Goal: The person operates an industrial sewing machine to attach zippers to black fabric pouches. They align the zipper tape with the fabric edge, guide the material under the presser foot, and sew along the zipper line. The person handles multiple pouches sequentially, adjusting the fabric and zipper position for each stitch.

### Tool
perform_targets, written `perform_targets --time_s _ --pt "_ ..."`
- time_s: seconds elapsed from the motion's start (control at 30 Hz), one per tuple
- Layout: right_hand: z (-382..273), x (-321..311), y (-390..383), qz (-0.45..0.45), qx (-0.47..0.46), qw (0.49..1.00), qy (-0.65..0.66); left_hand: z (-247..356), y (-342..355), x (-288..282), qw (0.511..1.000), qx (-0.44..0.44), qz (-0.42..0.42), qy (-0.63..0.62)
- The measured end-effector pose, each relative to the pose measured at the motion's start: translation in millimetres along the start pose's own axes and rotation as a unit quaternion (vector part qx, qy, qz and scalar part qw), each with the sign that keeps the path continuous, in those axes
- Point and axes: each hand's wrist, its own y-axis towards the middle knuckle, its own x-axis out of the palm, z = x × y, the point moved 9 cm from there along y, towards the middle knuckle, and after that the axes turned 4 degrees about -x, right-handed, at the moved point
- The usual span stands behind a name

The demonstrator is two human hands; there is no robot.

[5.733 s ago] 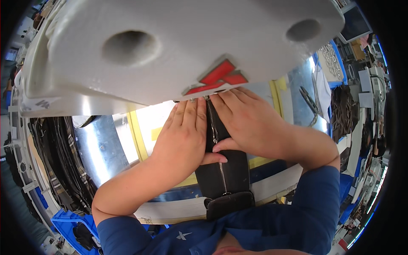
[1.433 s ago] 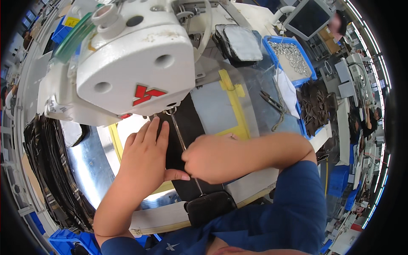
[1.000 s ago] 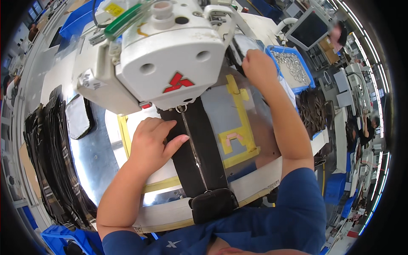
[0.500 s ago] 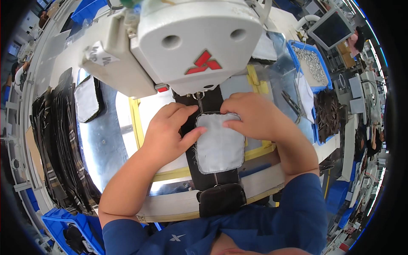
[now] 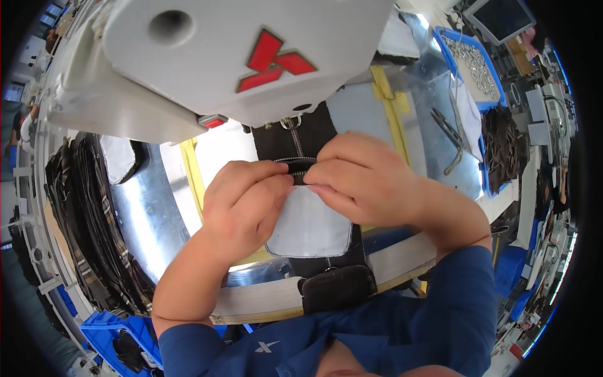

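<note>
A dark fabric strip (image 5: 301,133) with a zipper down its middle runs from under the white sewing machine head (image 5: 207,69) toward me. On it lies a pocket panel (image 5: 309,223), its pale grey backing facing up. My left hand (image 5: 242,204) is closed, pinching the panel's far edge from the left. From the right, my right hand (image 5: 364,179) pinches the same edge close beside it. Between the fingertips the edge is raised, showing dark cloth and a zipper seam. A D-shaped metal ring (image 5: 291,122) rests on the strip under the machine head. A dark pouch (image 5: 339,289) hangs at the strip's near end.
Stacked dark fabric pieces (image 5: 88,226) lie left, beside another pale-backed panel (image 5: 118,157). To the right are pliers or snips (image 5: 447,127), a blue tray of metal parts (image 5: 472,66) and dark cut pieces (image 5: 504,147). A blue crate (image 5: 119,327) stands low left.
My view has moved closer to the machine. Both hands have drawn together at the panel's far edge, and that edge is now pinched up and folded open, showing the dark layer.
</note>
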Motion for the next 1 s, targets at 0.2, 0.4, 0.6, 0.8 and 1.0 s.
perform_targets --time_s 0.2,0.4,0.6,0.8,1.0 --pt "-10.3 -8.9 -1.9 0.028 -0.073 0.997 -0.016 -1.0 -0.2 -8.3 0.997 -0.029 0.003 -0.065" --pt "-19.0 -12.0 -6.4 0.047 -0.125 0.991 -0.029 -0.1 10.0 -12.6 0.988 -0.067 -0.022 -0.137" --pt "-14.4 -12.7 -5.0 0.042 -0.095 0.995 0.0 -2.9 4.7 -9.3 0.99 -0.074 -0.026 -0.117" --pt "-5.1 -12.5 -0.1 0.038 -0.038 0.998 0.023 -7.4 5.0 -6.3 0.987 -0.103 -0.039 -0.12" --pt "17.9 4.3 -0.2 -0.003 0.138 0.98 0.143 -20.9 0.8 2.1 0.969 -0.179 -0.053 -0.163"
